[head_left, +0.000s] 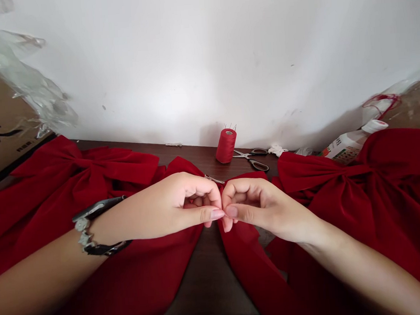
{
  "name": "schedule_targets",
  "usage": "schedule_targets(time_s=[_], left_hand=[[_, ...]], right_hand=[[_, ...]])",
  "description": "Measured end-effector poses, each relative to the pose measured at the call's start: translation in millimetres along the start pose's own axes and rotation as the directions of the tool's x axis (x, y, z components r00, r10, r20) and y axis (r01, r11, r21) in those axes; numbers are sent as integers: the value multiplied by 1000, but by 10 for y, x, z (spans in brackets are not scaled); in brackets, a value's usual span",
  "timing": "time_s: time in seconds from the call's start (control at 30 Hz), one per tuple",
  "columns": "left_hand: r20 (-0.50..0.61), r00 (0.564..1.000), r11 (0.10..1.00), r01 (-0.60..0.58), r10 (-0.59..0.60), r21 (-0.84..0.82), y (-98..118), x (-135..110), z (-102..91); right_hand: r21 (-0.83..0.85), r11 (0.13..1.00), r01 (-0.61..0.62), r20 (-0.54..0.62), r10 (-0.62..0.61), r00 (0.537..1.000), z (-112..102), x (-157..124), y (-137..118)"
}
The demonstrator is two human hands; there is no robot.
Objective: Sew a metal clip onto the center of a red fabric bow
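Note:
My left hand and my right hand meet at the fingertips, each closed in a pinch of thumb and forefinger. Whatever they hold is too small to make out. Right behind and below them lies a red velvet bow, its two long tails spreading toward me on either side. A metal hair clip shows at the bow's middle, just past my fingers; my hands hide most of the knot. Beyond stands a spool of red thread with several needles sticking up from its top.
Black-handled scissors lie partly spread beside the spool. Another metal clip rests near the wall. More red bows are at left and right. A white bottle leans at right. A cardboard box borders the left.

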State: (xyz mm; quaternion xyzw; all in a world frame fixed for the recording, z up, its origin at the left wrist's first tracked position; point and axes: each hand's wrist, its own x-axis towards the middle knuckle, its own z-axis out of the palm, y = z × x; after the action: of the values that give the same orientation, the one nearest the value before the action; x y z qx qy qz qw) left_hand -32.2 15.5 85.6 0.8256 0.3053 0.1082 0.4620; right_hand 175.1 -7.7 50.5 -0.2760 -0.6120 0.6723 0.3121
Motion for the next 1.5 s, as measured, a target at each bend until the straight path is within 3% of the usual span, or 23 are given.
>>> schedule_targets(time_s=[0.3,0.43,0.67,0.87,1.07,1.5], left_hand=[[38,999,985,-31,38,-172,-37,30,-24],[16,999,990,-43,46,-137,-5,19,-24],[-137,988,993,-84,71,-86,29,-27,-20],[-191,980,995,-75,61,-68,47,-28,15],[-181,983,997,-50,40,-51,41,-21,41],[-149,987,999,-49,51,16,12,-34,45]], right_hand=[[98,993,-60,27,58,998,6,-25,-34],[94,995,-30,22,28,999,1,-15,-38],[-11,999,35,-60,-35,998,-87,-4,-46],[-127,990,53,-87,-65,994,-9,-45,-54],[-125,986,115,-80,-125,989,16,-59,-52],[-189,973,129,-63,-143,988,-6,-57,-89]])
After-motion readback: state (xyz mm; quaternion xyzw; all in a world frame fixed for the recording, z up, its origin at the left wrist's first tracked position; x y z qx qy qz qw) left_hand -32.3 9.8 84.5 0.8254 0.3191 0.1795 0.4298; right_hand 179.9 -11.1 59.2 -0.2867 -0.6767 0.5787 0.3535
